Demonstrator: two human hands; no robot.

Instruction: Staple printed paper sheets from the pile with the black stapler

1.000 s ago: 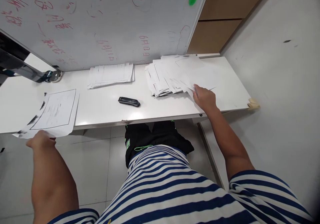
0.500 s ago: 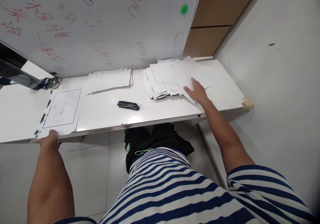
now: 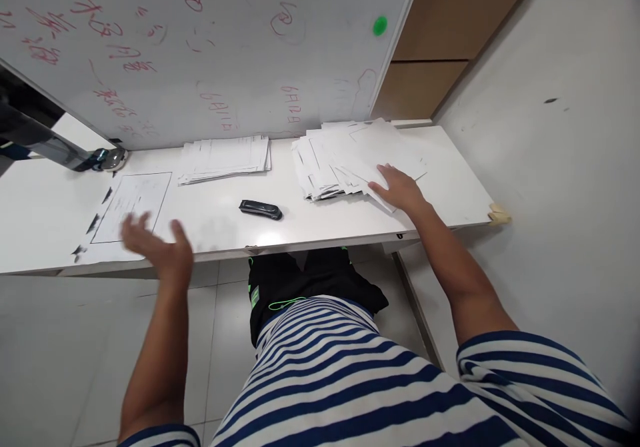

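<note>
My left hand (image 3: 159,244) is raised over the front edge of the white desk, fingers apart and holding nothing. Behind it lies a printed sheet of paper (image 3: 145,197) with a black border, partly covered by the hand. My right hand (image 3: 399,187) rests with spread fingers on the near edge of a loose, fanned pile of papers (image 3: 330,160). A neater stack of papers (image 3: 225,157) lies at the back of the desk. Between the hands sits a black stapler (image 3: 261,209), touched by neither.
A whiteboard (image 3: 240,60) with red writing and a green magnet (image 3: 380,26) stands behind the white desk (image 3: 210,224). A dark object with a rounded shiny end (image 3: 114,159) lies at the back left. Tape (image 3: 500,214) covers the desk's right corner, beside the wall.
My left hand has let go of the bordered sheet's near edge and moved up and right, opening. My right hand stays on the loose pile. The view has shifted slightly.
</note>
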